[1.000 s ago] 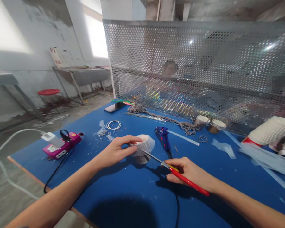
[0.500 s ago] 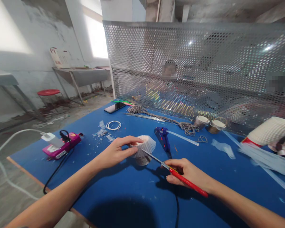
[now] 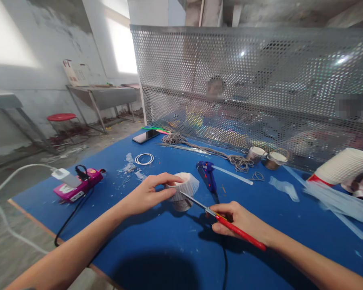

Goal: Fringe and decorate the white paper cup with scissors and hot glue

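My left hand (image 3: 153, 191) grips the near left rim of a small paper cup (image 3: 182, 204) that stands on the blue table. A pleated, whitish translucent ribbon (image 3: 191, 186) wraps the cup's upper part and flares outward; a darker band shows below it. Held in my right hand (image 3: 234, 221) are red-handled scissors (image 3: 238, 232), their blades pointing left with the tips at the ribbon on the cup's near side. Whether the tips touch the ribbon I cannot tell. Just behind the cup lies a blue glue gun (image 3: 207, 176) with a long glue stick (image 3: 232, 175) in it.
Grey cord (image 3: 240, 163), two small wrapped cups (image 3: 275, 160), stacked paper cups (image 3: 346, 167) and translucent ribbon strips (image 3: 339, 201) lie toward the back and right. A phone (image 3: 145, 136), white rings (image 3: 144, 159) and a magenta power strip (image 3: 78, 185) are left. A perforated metal screen (image 3: 175, 60) stands behind.
Almost nothing differs. Both hands, the cup and the scissors stay nearly in place, with only a very slight shift of the view.
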The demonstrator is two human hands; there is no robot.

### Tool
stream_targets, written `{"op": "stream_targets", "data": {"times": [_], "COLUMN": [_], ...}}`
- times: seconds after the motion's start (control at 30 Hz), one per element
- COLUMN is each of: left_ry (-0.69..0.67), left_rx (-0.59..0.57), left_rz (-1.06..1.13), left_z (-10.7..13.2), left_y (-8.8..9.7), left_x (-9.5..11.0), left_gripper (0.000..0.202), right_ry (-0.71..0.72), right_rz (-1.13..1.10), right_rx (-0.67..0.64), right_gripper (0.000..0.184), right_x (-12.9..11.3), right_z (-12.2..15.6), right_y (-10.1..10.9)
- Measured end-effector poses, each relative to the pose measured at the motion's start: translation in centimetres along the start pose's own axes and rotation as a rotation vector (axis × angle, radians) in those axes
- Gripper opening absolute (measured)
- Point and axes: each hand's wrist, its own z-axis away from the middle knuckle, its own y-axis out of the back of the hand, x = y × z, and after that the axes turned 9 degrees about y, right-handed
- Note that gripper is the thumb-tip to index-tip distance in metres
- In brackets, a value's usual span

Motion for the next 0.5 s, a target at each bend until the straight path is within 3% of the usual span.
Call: {"op": "stream_targets", "data": {"times": [0.5], "left_ry": [-0.039], "left_rx": [-0.037], "left_rz": [-0.021], "left_z": [-0.06], "left_y": [0.3], "left_x": [-0.24], "left_gripper": [0.026], "right_ry": [-0.037], "right_rz": [0.015], "right_rx": [-0.035], "right_gripper": [0.043], "right_x": [-0.79], "right_z": [0.15], "right_y": [0.26]}}
